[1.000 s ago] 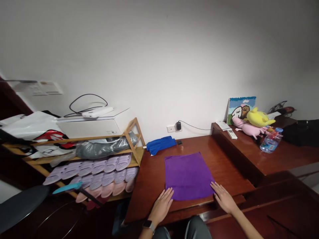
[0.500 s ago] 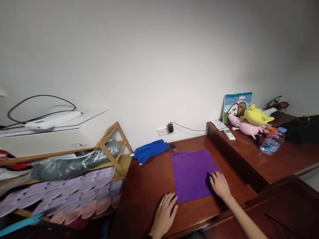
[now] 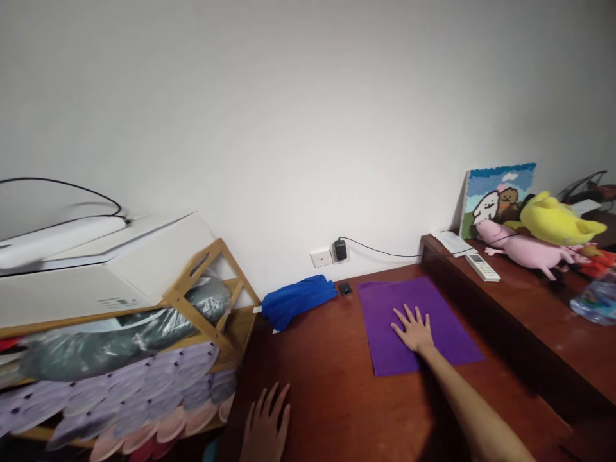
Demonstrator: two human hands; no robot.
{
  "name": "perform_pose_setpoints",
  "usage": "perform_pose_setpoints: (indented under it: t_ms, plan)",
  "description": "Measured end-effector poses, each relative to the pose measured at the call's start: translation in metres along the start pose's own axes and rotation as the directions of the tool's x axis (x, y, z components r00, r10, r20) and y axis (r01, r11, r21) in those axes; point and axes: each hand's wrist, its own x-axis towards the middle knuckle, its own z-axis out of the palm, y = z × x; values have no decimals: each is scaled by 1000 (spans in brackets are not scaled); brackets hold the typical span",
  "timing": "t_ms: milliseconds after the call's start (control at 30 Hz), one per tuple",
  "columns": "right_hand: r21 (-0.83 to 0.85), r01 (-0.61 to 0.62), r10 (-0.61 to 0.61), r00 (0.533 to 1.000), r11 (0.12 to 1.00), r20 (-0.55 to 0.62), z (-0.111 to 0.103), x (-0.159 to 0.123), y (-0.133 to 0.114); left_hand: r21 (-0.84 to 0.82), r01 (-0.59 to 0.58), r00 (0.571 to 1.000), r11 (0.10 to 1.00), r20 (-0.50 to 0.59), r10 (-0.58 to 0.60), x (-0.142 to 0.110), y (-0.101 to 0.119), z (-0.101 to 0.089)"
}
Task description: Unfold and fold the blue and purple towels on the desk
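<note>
A purple cloth (image 3: 389, 321) lies spread out on the reddish-brown desk (image 3: 317, 378). My right hand (image 3: 414, 330) rests on the middle of it, fingers spread, palm down. Left of the cloth and apart from it, my left hand (image 3: 267, 423) is over the desk near its left front side, fingers stretched and holding nothing. A crumpled blue cloth (image 3: 298, 298) with white tags sits at the back left of the desk, by the wall.
On the left, a wooden rack (image 3: 192, 314) holds lilac and pink slippers (image 3: 144, 385) and a white box (image 3: 129, 269). The raised surface at right bears a remote control (image 3: 482, 267), plush toys (image 3: 553, 221), a picture (image 3: 498, 199) and a plastic bottle (image 3: 597, 298). A charger (image 3: 341, 249) with a cord is plugged into the wall.
My right hand has moved from the cloth's right edge onto its middle, fingers now spread wide. My left hand has drawn away leftward from the cloth's near left corner. The view has shifted.
</note>
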Motion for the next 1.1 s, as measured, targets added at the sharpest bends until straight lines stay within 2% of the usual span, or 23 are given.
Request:
perform_pose_setpoints:
  t_ms: [100, 167, 267, 333, 467, 533, 600, 633, 700, 767, 833, 867, 900, 967, 1033, 1100]
  plan:
    - [-12, -8, 8, 1000, 1000, -23, -12, 34, 10, 51, -30, 999, 998, -15, 31, -3, -2, 3]
    - [-189, 17, -8, 999, 982, 50, -15, 51, 12, 92, -66, 997, 994, -28, 69, -5, -4, 2]
    - [-560, 75, 64, 973, 825, 224, -19, 67, 8, 170, -131, 990, 977, -39, 139, -8, -2, -2]
    - [-685, 112, 124, 950, 720, 285, -23, 75, 4, 216, -162, 984, 963, -32, 173, -10, 1, -6]
    - [-727, 124, 165, 935, 676, 313, -30, 81, -6, 231, -157, 987, 960, 11, 159, -14, 10, -14]
    - [-727, 150, 62, 964, 670, 257, -21, 77, -21, 200, -135, 991, 970, 28, 132, -15, 14, -17]
    - [-690, 266, -158, 963, 674, 217, 3, 66, -49, 155, -111, 993, 982, 45, 105, -16, 16, -19]
    - [-649, 361, -277, 932, 670, 233, 21, 59, -69, 132, -97, 994, 986, 55, 91, -17, 17, -19]
    - [-512, 571, -449, 821, 642, 352, 70, 40, -118, 92, -65, 995, 994, 78, 58, -18, 18, -19]
    - [-389, 707, -531, 703, 591, 472, 128, 20, -174, 58, -31, 995, 998, 98, 25, -19, 18, -17]
    - [-313, 791, -538, 594, 526, 598, 184, 2, -225, 23, -6, 992, 1000, 123, 3, -20, 18, -15]
    - [-311, 805, -506, 568, 505, 649, 207, -7, -247, 5, 5, 990, 1000, 139, -5, -20, 17, -14]
    - [-315, 812, -478, 554, 491, 682, 227, -14, -265, -14, 15, 987, 1000, 157, -13, -20, 16, -12]
    - [-341, 807, -442, 561, 483, 700, 253, -26, -289, -52, 36, 982, 998, 187, -26, -20, 14, -9]
    - [-363, 792, -448, 587, 492, 674, 262, -36, -301, -92, 47, 980, 995, 198, -28, -20, 12, -6]
    - [-376, 780, -469, 610, 501, 639, 259, -46, -304, -132, 53, 981, 990, 193, -26, -20, 11, -4]
